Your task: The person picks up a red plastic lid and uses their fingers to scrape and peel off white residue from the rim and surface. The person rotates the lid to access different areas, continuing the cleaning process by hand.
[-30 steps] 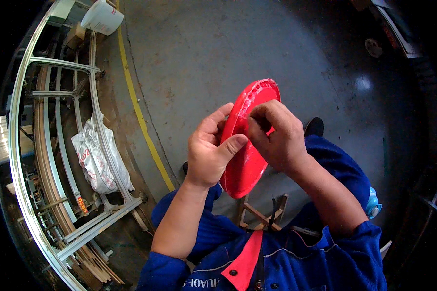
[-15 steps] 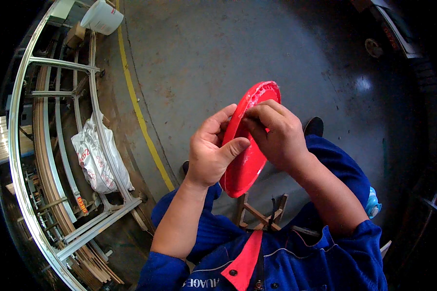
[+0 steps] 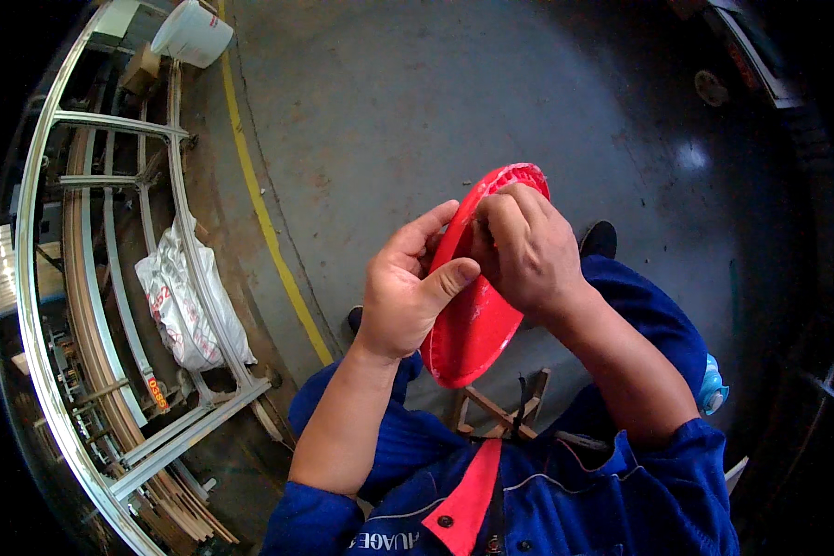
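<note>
A round red plastic lid (image 3: 477, 338) with whitish smears along its raised rim is held up on a slant in front of my body. My left hand (image 3: 408, 283) grips it by the left side, thumb over the near face and fingers behind the edge. My right hand (image 3: 533, 246) is closed, its bent fingertips pressed against the inner side near the upper rim. Whatever those fingertips pinch, if anything, is hidden by the hand.
A metal frame rack (image 3: 181, 167) stands along the left, with a white sack (image 3: 190, 306) and long strips in it. A white bucket (image 3: 193, 35) sits at its far end. Below the lid is a wooden stool (image 3: 491, 408). A blue bottle-like object (image 3: 712, 387) is at my right.
The lid has shifted slightly down and to the right and turned a little. My right hand has curled tighter and moved along the inner rim; my left hand keeps its hold.
</note>
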Demonstrator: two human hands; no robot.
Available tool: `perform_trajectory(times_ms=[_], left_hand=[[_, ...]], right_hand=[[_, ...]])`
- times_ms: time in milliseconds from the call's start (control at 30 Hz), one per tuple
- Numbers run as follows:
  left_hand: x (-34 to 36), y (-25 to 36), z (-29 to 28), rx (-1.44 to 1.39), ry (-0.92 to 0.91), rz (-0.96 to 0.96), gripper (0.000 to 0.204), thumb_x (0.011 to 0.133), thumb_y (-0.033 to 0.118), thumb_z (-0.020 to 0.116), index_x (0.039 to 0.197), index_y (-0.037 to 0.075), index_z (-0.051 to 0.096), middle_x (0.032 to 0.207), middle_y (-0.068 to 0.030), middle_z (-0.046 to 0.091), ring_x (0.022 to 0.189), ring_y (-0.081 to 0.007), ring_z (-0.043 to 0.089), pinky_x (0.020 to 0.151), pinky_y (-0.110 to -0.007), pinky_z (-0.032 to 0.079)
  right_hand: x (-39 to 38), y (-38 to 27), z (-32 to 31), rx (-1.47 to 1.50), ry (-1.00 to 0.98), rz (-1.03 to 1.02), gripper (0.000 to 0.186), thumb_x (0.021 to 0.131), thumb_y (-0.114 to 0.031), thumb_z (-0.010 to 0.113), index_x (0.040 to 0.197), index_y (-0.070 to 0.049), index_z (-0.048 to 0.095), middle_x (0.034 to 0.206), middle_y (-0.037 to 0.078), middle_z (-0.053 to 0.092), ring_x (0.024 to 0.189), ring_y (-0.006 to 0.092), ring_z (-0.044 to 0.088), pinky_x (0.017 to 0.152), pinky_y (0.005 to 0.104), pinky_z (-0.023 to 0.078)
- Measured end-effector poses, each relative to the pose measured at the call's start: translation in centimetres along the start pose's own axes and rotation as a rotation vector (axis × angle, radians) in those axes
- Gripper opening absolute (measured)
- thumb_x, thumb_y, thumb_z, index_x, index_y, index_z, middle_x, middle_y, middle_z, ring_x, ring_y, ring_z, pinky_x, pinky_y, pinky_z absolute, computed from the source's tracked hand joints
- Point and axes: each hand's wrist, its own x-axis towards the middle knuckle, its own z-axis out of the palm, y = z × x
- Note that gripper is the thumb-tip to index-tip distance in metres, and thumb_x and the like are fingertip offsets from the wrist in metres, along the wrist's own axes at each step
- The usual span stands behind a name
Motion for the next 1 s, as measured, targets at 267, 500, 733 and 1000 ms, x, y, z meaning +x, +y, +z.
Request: perform_trajectory(times_ms=[267,500,733,1000], left_hand=[[0.0,0.2,-0.3,0.02,0.026,-0.033,0.065,0.093,0.011,0.08,0.147,-0.007,0.049,0.128,-0.0151,0.068,0.116,-0.0185,0.066,0.104,-0.034,0.054],[0.0,0.2,-0.1,0.049,0.033,-0.04,0.066,0.092,0.012,0.081,0.146,-0.008,0.049,0.127,-0.0145,0.069,0.115,-0.0185,0.067,0.103,-0.034,0.056],[0.0,-0.2,-0.4,0.145,0.034,-0.008,0.068,0.09,0.01,0.083,0.146,-0.009,0.049,0.127,-0.0161,0.069,0.113,-0.0198,0.068,0.101,-0.034,0.057],[-0.2,-0.8,-0.3,0.57,0.058,0.167,0.072,0.081,0.007,0.089,0.145,0.002,0.055,0.114,-0.014,0.072,0.102,-0.0215,0.071,0.09,-0.034,0.059]], right_hand=[[-0.1,0.1,0.3,0.009,0.069,-0.013,0.021,0.081,-0.01,0.073,0.087,-0.005,0.053,0.08,0.013,0.053,0.075,0.0332,0.058,0.067,0.0429,0.05],[-0.2,0.2,0.5,0.173,0.081,0.029,0.018,0.083,-0.006,0.073,0.086,-0.004,0.055,0.08,0.015,0.057,0.073,0.0366,0.061,0.064,0.0431,0.051],[0.6,-1.0,-0.7,0.74,-0.034,0.724,0.013,0.087,-0.005,0.072,0.084,0.0,0.06,0.078,0.011,0.066,0.072,0.0173,0.067,0.063,0.0344,0.054],[0.6,0.2,-1.9,1.326,-0.064,0.949,0.013,0.089,-0.003,0.071,0.086,-0.004,0.058,0.08,0.006,0.065,0.069,0.0136,0.061,0.064,0.0276,0.05]])
